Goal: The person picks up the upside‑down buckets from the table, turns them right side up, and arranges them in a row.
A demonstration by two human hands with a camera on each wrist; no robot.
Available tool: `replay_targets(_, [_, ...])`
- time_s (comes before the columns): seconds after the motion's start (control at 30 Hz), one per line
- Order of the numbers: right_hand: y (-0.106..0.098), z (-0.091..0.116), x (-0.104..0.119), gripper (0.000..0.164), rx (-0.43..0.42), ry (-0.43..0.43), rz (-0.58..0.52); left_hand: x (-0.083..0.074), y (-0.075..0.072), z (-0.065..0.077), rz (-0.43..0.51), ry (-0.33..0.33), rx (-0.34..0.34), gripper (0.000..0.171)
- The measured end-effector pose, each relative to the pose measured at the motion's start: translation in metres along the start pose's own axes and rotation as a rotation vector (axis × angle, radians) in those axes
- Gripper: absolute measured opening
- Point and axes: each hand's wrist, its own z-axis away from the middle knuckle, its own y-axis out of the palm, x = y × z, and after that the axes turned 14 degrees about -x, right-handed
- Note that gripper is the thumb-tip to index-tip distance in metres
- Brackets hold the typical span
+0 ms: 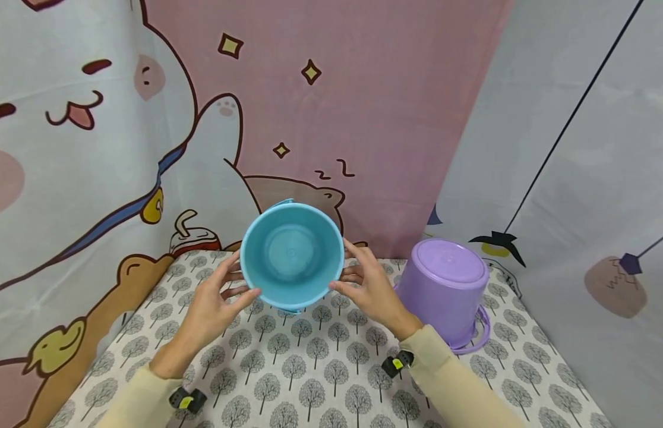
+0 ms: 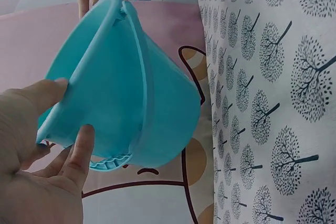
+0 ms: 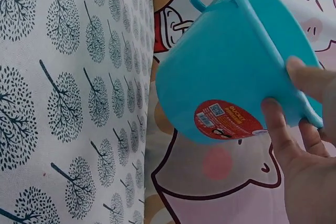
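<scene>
A light-blue plastic bucket (image 1: 291,255) is held up off the table, its open mouth tilted toward the head camera; nothing shows inside. My left hand (image 1: 211,306) grips its left rim, thumb at the front edge and fingers behind the wall. On the opposite side my right hand (image 1: 371,291) grips the rim the same way. The bucket's handle (image 2: 144,77) lies against its side in the left wrist view. A red round label (image 3: 228,119) is stuck on the outer wall in the right wrist view. To the right, a purple bucket (image 1: 444,291) stands upside down.
The table is covered with a white cloth (image 1: 310,368) printed with grey trees. The purple bucket's handle (image 1: 483,333) rests on the cloth at its right. Behind the table hangs a pink and white cartoon curtain (image 1: 374,119). Dark bands (image 1: 398,362) sit on both wrists.
</scene>
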Motion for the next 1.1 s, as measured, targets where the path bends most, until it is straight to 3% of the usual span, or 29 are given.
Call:
replay_targets(0.17, [0.003,-0.002,0.001,0.122,0.019,-0.001,-0.001,0.0,-0.002,-0.003,-0.024,-0.002,0.003,0.108])
replay_targets(0.5, [0.015,-0.01,0.0,0.117,-0.025,0.039,0.051,-0.002,-0.003,-0.005,-0.056,0.025,-0.042,0.106])
replay_targets(1.1, [0.046,-0.022,-0.009,0.088,-0.066,0.078,-0.03,0.01,-0.01,-0.013,-0.174,-0.148,-0.09,0.086])
